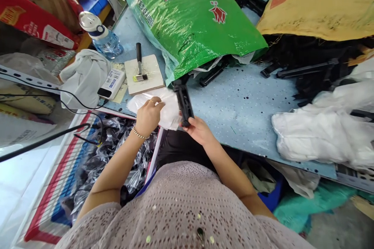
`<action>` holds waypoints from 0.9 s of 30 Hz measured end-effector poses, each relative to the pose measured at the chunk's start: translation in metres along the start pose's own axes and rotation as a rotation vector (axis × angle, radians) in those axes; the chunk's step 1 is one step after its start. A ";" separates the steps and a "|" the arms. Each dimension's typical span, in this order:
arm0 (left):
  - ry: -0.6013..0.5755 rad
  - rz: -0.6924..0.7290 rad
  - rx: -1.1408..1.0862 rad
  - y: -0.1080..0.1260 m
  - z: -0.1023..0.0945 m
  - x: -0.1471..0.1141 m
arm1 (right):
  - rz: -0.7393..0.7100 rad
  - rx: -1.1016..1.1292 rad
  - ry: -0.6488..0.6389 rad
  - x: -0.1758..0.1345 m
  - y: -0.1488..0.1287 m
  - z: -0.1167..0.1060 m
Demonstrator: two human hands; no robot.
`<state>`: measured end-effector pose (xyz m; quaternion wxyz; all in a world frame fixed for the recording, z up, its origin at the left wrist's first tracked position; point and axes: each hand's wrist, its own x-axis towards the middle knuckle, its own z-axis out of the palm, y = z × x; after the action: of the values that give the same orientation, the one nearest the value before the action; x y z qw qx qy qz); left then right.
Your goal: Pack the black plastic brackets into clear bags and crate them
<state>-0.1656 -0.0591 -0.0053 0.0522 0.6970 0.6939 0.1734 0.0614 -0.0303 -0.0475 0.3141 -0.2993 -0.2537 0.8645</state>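
Observation:
A long black plastic part is gripped at its near end by my right hand, its far end reaching toward the green sack. Just left of it my left hand rests over a stack of thin white plastic bags, fingers curled with thumb and forefinger close together. Whether a bag is pinched between them is hidden. Another black part pokes out from the mouth of the sack.
A brush lies on a square board, beside a white phone-like device and a water bottle. A basket of bagged black parts stands below left. White bags and black parts lie right.

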 end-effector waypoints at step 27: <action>-0.250 0.402 -0.420 0.044 -0.054 -0.067 | -0.030 -0.665 -0.424 -0.062 -0.011 0.014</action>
<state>-0.1391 -0.1359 0.0473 0.2443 0.8101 0.4795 0.2328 0.0950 -0.0699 -0.0092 0.1534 -0.1958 -0.5834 0.7731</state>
